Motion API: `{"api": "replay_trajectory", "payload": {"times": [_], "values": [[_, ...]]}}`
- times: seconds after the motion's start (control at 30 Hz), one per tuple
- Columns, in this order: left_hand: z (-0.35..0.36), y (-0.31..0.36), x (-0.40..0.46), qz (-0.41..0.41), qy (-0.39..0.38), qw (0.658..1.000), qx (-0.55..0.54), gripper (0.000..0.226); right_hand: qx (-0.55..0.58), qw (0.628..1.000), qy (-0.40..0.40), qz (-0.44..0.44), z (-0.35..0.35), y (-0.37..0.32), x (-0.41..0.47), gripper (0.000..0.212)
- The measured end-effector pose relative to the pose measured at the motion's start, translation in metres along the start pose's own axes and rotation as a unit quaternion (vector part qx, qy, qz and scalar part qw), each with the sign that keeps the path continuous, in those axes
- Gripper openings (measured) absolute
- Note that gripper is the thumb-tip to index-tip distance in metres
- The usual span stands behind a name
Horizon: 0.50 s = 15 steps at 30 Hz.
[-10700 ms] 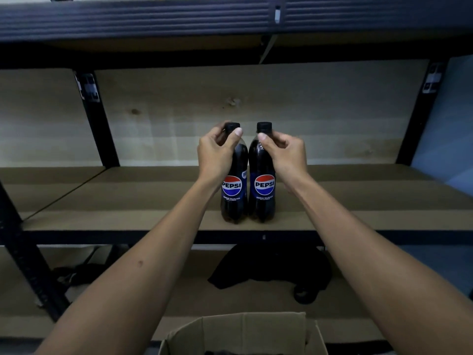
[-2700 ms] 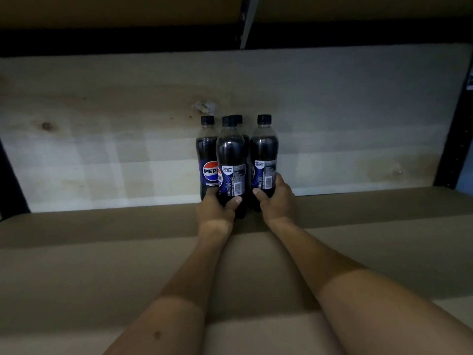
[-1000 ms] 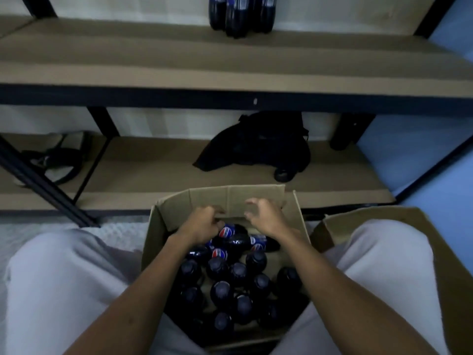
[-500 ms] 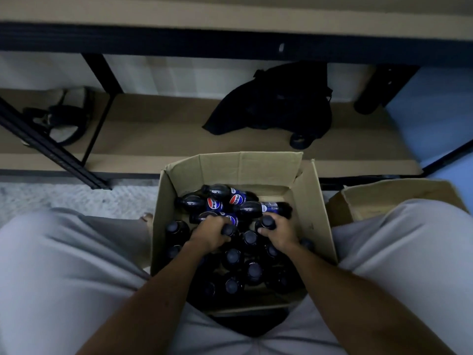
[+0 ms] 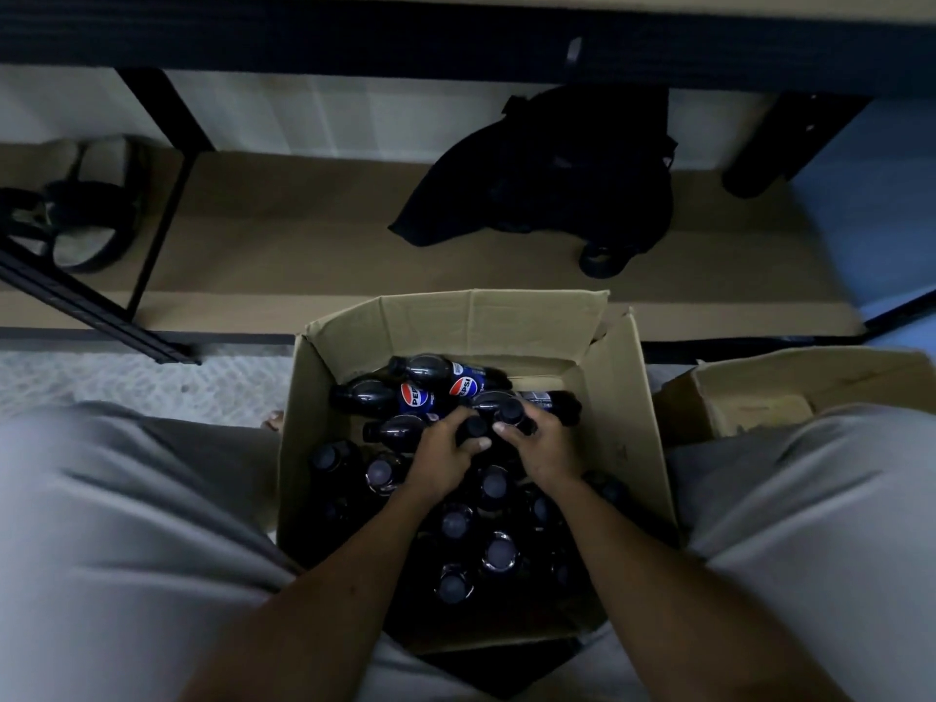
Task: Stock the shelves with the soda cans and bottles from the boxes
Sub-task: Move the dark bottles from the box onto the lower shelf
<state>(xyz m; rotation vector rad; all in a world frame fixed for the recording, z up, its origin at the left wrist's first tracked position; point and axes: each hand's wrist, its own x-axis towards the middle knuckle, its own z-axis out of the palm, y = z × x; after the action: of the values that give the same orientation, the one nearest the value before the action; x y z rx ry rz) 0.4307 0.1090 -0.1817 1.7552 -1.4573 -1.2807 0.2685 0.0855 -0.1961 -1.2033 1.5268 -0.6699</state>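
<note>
Inside the open brown cardboard box [image 5: 625, 397], each hand, left hand [image 5: 439, 461] and right hand [image 5: 544, 448], curls its fingers round an upright dark plastic cola bottle's neck, caps pointing up, beside labelled bottles [image 5: 430, 392] lying flat.

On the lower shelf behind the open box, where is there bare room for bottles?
Bare board on the brown lower shelf lies between the black upright post and the crumpled black bag. The cardboard box of dark cola bottles is crowded; both hands are inside it.

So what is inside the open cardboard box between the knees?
The cardboard box holds dark Pepsi bottles, some upright, some lying. The left hand and right hand each grip a bottle top. The box floor is hidden.
</note>
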Motion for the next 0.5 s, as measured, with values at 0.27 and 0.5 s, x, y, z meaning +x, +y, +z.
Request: {"api": "replay_trajectory", "payload": {"times": [0.27,0.5], "values": [[-0.015,0.003,-0.007,0.014,0.033,0.993,-0.109,0.025,0.015,0.999,0.021,-0.035,-0.009,-0.031,-0.005,0.032],[-0.06,0.062,-0.01,0.093,0.095,0.972,-0.195,0.011,0.03,0.995,0.021,-0.096,-0.023,-0.081,-0.016,0.012]]}}
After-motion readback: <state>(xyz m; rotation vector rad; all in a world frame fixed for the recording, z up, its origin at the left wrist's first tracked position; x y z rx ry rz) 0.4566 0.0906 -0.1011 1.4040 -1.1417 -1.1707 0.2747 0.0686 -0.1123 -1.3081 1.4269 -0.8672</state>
